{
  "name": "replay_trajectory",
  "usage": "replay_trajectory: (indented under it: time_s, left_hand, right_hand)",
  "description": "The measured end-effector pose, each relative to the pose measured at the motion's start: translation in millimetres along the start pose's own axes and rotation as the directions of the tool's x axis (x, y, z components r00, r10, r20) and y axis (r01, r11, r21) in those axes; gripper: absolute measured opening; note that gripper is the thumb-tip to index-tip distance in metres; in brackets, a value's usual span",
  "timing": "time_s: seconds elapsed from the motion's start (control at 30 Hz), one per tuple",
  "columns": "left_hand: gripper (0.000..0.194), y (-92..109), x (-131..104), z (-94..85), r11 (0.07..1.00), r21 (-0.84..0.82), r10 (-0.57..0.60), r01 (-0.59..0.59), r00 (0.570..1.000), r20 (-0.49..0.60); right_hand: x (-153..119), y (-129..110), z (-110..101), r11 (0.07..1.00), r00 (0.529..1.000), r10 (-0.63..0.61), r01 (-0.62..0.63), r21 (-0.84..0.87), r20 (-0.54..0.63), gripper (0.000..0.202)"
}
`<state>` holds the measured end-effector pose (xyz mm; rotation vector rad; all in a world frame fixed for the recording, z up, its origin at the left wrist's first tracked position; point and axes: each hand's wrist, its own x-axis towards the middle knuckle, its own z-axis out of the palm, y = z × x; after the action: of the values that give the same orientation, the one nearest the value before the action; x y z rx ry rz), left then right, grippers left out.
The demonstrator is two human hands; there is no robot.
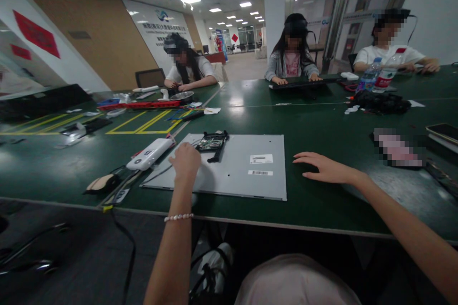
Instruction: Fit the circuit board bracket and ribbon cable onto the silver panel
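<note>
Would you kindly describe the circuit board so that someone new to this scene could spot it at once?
On the green table lies a flat grey panel. Near its far edge, just right of the wearer's left hand, is the small circuit board between black brackets. Its exposed components set it apart from the two flat white labels farther right.

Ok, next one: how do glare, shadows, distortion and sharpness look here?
Head view: pale glare on the glossy dark-green tabletop; head view: soft shadow beside the left hand on the flat grey rectangular panel; head view: the brown wall slants, suggesting wide-angle distortion; head view: print on the white rectangular label can't be read.
</note>
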<state>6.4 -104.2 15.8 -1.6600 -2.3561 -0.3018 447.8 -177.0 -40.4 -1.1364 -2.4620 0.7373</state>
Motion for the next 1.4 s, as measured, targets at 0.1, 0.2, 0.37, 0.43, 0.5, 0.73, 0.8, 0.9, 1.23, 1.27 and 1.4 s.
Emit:
replay_trajectory:
  time_s: [0.1, 0.2, 0.37, 0.43, 0.5, 0.73, 0.8, 0.9, 1.23, 1.27, 1.4]
  left_hand:
    - [0.052, 24.7, 10.3, -6.3, 0.993, -0.022, 0.106, -0.115, 0.965, -0.241]
    - [0.055, 54.3, 28.2, 0.0, 0.981, -0.018, 0.181, -0.192, 0.948, -0.263]
    - [0.047, 88.6, 44.4, 34.2, 0.978, -0.051, 0.202, -0.204, 0.978, -0.046]
    - [0.045, 93.6, 43.4, 44.9, 0.977, -0.050, 0.208, -0.209, 0.978, -0.009]
    - [0.042, 94.1, 41.0, 48.9, 0.976, -0.055, 0.210, -0.210, 0.978, -0.009]
    - [0.041, 79.2, 36.5, 28.4, 0.974, -0.149, 0.157, -0.172, 0.982, -0.106]
    - [0.040, 73.2, 37.3, 24.5, 0.982, -0.160, 0.090, -0.098, 0.994, -0.057]
    - [0.040, 62.9, 40.6, 24.3, 0.985, -0.173, -0.011, 0.023, 0.998, 0.068]
    - [0.048, 43.9, 53.9, 39.2, 0.979, -0.153, -0.112, 0.135, 0.983, 0.148]
    - [0.049, 44.6, 53.6, 39.6, 0.980, -0.150, -0.108, 0.128, 0.985, 0.137]
    - [0.050, 47.1, 50.6, 38.3, 0.983, -0.151, -0.086, 0.102, 0.990, 0.111]
  right_hand:
    - [0.7, -1.6, 0.3, 1.000, 1.000, 0.003, -0.003, 0.008, -0.002, 0.054]
    - [1.6, -4.2, 0.0, 1.000, 1.000, 0.005, -0.005, 0.007, 0.008, 0.053]
    - [2.8, -6.5, -1.4, 1.000, 1.000, 0.018, -0.018, -0.001, 0.025, 0.054]
    - [3.2, -5.9, -1.8, 1.000, 0.999, 0.019, -0.019, -0.003, 0.028, 0.054]
    - [3.3, -5.0, -2.0, 1.000, 1.000, 0.015, -0.015, -0.004, 0.026, 0.054]
    - [2.4, -6.2, -2.6, 1.000, 1.000, 0.019, -0.019, 0.021, 0.021, 0.054]
    - [2.1, -6.9, -2.8, 0.999, 1.000, 0.021, -0.022, 0.029, 0.020, 0.054]
    - [1.9, -5.7, -1.2, 1.000, 1.000, 0.014, -0.015, 0.013, 0.009, 0.055]
    - [23.1, -33.6, 23.4, 0.980, 0.993, -0.113, 0.105, -0.171, -0.037, 0.063]
    - [25.7, -37.3, 25.8, 0.976, 0.991, -0.131, 0.130, -0.175, 0.006, 0.064]
    - [30.0, -40.5, 29.7, 0.974, 0.988, -0.132, 0.143, -0.174, 0.076, 0.067]
